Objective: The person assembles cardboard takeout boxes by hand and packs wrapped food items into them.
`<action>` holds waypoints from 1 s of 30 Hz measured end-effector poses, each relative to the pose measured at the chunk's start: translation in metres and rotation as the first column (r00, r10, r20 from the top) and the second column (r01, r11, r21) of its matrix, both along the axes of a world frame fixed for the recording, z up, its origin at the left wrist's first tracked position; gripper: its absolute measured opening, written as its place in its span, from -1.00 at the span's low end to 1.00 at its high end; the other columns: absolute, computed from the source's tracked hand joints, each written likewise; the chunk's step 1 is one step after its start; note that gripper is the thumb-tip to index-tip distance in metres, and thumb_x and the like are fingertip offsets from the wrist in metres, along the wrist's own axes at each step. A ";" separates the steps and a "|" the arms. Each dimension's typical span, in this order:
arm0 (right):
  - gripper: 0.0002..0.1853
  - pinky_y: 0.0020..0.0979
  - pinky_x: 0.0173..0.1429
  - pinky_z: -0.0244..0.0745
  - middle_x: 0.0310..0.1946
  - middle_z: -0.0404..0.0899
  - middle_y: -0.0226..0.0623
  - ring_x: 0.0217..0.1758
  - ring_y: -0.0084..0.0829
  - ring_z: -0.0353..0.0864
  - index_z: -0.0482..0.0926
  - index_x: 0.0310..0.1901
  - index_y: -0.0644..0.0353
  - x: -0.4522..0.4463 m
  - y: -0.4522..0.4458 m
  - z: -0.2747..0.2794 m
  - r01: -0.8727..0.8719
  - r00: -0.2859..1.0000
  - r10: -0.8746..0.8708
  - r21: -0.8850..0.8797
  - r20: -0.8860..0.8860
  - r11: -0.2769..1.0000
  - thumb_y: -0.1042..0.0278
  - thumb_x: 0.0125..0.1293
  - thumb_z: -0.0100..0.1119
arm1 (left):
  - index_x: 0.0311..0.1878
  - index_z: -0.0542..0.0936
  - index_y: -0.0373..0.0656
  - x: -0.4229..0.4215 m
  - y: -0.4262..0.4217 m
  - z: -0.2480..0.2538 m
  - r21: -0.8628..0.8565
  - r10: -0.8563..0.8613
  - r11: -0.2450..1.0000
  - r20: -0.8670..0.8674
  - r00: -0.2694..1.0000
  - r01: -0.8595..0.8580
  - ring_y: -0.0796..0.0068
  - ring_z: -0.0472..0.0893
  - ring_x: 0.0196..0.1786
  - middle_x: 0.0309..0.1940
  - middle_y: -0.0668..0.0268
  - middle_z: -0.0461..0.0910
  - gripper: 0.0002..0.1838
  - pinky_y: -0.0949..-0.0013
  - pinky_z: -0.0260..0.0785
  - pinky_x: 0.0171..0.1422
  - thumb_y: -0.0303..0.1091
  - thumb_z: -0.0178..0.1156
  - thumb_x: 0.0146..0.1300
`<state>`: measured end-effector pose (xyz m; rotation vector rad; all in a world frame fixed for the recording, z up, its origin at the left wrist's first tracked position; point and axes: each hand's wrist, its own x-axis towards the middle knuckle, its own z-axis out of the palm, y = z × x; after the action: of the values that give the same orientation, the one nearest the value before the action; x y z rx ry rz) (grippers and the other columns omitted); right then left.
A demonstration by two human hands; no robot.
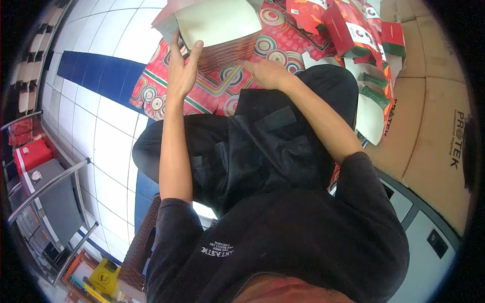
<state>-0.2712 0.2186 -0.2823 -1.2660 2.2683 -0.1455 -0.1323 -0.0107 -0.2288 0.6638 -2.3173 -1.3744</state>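
Note:
A stack of open cartons (217, 22), white inside with dark red edges showing along the near side, lies on the patterned red cloth (235, 98). My left hand (183, 68) is at the stack's left near corner, thumb and fingers apart, with the thumb against the white panel. Near the lower right edge of the stack is my right hand (265, 73), its index finger stretched toward the layered edges. Whether that fingertip touches them is hard to tell.
Red printed boxes (346, 30) and unfolded cartons (369, 111) lie at the upper right, beside large brown cardboard (439, 101). A metal-framed cart (55, 197) stands at the left. A yellow object (103, 278) is at the lower left.

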 end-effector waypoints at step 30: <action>-0.46 0.11 0.14 0.68 0.18 0.73 -0.01 0.15 0.16 0.76 0.60 0.48 -0.02 0.014 0.006 0.021 0.102 0.994 -0.106 -0.470 0.018 0.877 0.41 0.49 0.25 | 0.80 0.08 -0.29 -0.003 -0.001 -0.002 0.042 -0.007 0.999 -0.028 1.000 0.008 -0.13 0.41 0.67 0.64 -0.28 0.32 0.03 -0.08 0.38 0.65 0.25 0.23 0.60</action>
<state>-0.2575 0.2249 -0.2616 -1.3710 2.3926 -0.7754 -0.1355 -0.0116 -0.2310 0.6457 -2.2773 -1.4302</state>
